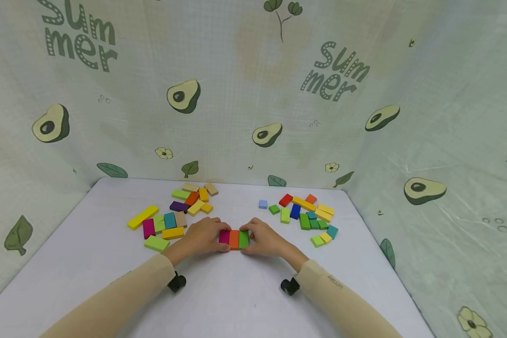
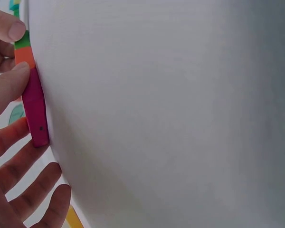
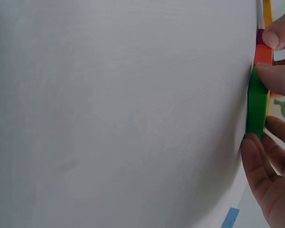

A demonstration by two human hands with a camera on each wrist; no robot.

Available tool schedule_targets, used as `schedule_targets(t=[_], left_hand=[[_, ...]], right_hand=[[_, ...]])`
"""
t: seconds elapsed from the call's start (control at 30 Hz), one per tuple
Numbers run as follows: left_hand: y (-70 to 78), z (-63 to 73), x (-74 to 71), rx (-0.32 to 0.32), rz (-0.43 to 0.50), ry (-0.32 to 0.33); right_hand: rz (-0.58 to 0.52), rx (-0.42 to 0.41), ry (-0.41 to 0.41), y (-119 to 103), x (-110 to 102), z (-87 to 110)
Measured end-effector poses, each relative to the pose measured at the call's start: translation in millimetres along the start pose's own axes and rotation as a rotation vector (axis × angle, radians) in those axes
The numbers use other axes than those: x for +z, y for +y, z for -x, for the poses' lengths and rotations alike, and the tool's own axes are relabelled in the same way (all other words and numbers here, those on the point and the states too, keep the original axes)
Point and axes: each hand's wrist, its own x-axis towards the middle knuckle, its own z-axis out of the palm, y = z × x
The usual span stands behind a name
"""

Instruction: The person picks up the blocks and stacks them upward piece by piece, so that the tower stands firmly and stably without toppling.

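Note:
Three flat blocks stand side by side on the white table before me: a magenta block [image 1: 224,236], an orange block [image 1: 234,240] and a green block [image 1: 244,239]. My left hand [image 1: 200,238] pinches the magenta block between the thumb at its near edge and fingers at its far edge. From the other side my right hand [image 1: 266,239] pinches the green block the same way. In the left wrist view the long side of the magenta block [image 2: 35,109] shows, lying on the tabletop. The right wrist view shows the green block's [image 3: 257,102] side.
To the left lies a row of magenta, lime, teal and wooden blocks, with a long yellow block [image 1: 143,217] and a lime block [image 1: 156,243] around it. More blocks are scattered behind them. At right is another loose group, including a dark blue block [image 1: 295,211]. Printed cloth hangs around the table.

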Motion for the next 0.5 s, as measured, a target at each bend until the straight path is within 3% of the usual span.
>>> schedule_targets(t=[0.5], left_hand=[[-3.5,-1.7,2.6,0.021,-0.010,0.013]], right_hand=[[0.016,-0.010,0.009,-3.2,1.9,-6.1]])
